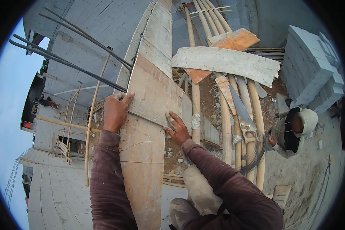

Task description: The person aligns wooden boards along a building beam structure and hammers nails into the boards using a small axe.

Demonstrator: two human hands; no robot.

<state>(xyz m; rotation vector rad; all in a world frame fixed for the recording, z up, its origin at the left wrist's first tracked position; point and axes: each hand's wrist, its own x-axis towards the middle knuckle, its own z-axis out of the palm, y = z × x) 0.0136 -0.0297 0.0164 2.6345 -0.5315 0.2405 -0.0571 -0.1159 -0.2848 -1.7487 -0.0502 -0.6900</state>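
Observation:
A piece of plywood board (155, 90) lies askew over a long, narrow plywood form (142, 153) that runs away from me. My left hand (117, 110) grips the board's left edge near its lower corner, thumb on top. At the lower right corner, my right hand (177, 129) holds the board with its fingers apart on the face and its thumb at the lower edge. Dark steel bars (80, 71) stick out leftward from beside the board. Farther up, a whitish panel (157, 40) lines the same form.
Bamboo poles (226, 130) to my right carry a handsaw (243, 115), a wire coil (261, 157) and a curved plywood strip (226, 61). Light blocks (310, 69) are stacked at far right. Another person (295, 130) is below. Bamboo scaffolding (92, 115) stands left.

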